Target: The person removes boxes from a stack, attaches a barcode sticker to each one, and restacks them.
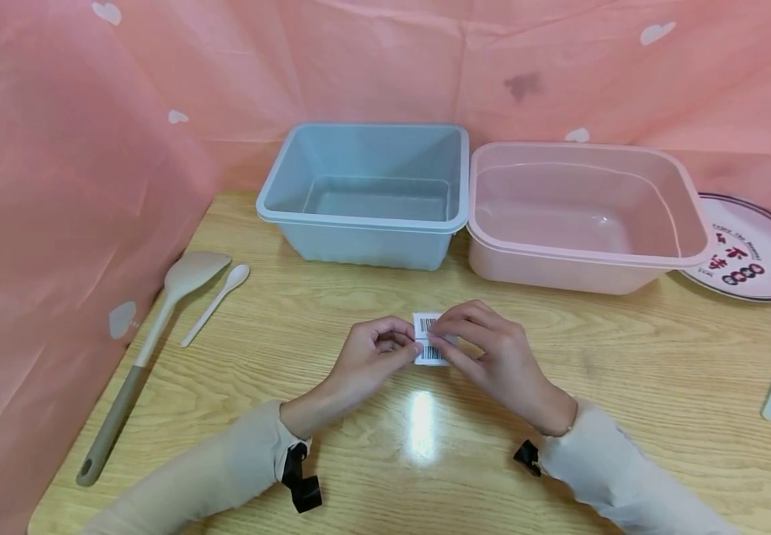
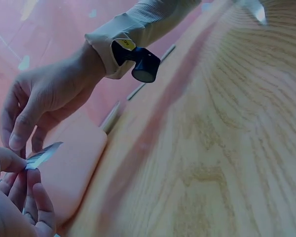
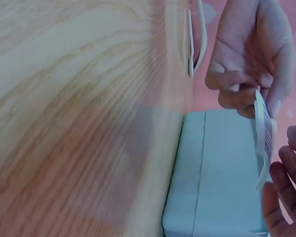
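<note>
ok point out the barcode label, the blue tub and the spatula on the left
label (image 1: pixel 429 340): head view, on the printed bars between the hands
blue tub (image 1: pixel 359 220): head view, on its front rim
spatula (image 1: pixel 188 272): head view, on the pale blade

Two hands meet at the centre of a light wooden table (image 1: pixel 626 371), the left hand (image 1: pixel 368 357) and right hand (image 1: pixel 492 357) pinching a small white barcode label (image 1: pixel 428 340) between them. Behind sit a blue plastic tub (image 1: pixel 365 223) on the left and a pink plastic tub (image 1: pixel 579 260) touching it on the right. A round printed plate (image 1: pixel 760 260) lies right of the pink tub, apparently partly behind it. A grey-handled spatula (image 1: pixel 151 334) and a small white spoon (image 1: pixel 215 305) lie far left.
</note>
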The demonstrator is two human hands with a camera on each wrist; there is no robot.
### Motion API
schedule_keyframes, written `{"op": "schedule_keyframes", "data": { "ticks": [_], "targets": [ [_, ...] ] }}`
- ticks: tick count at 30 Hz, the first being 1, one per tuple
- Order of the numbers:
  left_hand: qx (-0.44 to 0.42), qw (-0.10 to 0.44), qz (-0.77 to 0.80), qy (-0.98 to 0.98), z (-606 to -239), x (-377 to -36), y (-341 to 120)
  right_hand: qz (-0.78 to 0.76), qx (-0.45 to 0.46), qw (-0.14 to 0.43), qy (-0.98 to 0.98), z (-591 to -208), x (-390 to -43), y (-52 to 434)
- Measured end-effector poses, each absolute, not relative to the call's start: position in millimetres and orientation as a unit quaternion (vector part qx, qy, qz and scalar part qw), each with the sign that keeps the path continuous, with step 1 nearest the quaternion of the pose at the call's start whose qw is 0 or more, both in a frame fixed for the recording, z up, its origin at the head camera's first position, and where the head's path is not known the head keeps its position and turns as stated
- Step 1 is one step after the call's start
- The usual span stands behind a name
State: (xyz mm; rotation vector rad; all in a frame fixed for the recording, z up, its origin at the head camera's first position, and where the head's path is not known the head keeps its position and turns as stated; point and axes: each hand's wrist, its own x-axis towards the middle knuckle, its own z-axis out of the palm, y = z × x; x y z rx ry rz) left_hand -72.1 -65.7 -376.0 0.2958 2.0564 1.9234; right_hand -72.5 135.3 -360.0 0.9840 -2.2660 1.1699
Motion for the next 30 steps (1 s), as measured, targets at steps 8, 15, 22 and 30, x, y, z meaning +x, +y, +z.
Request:
{"op": "schedule_keyframes", "data": {
  "ticks": [8, 15, 22, 30],
  "targets": [
    [0.156, 0.121, 0.653, 0.731, -374.5, -70.4, -63.3, 0.432, 0.341, 0.177, -0.816, -367.9, -70.2, 132.3],
    [0.168, 0.113, 0.632, 0.748, -374.7, -68.4, -63.3, 0.436, 0.334, 0.164, -0.819, -372.1, -66.8, 133.1],
    [0.167, 0.106, 0.629, 0.752, -376.5, -70.2, -61.2, 0.431, 0.328, 0.163, -0.825, -373.5, -65.9, 132.9],
    [0.173, 0.099, 0.62, 0.758, -370.3, -73.9, -60.0, 0.419, 0.33, 0.225, -0.815, -373.7, -71.0, 128.8]
  ]
}}
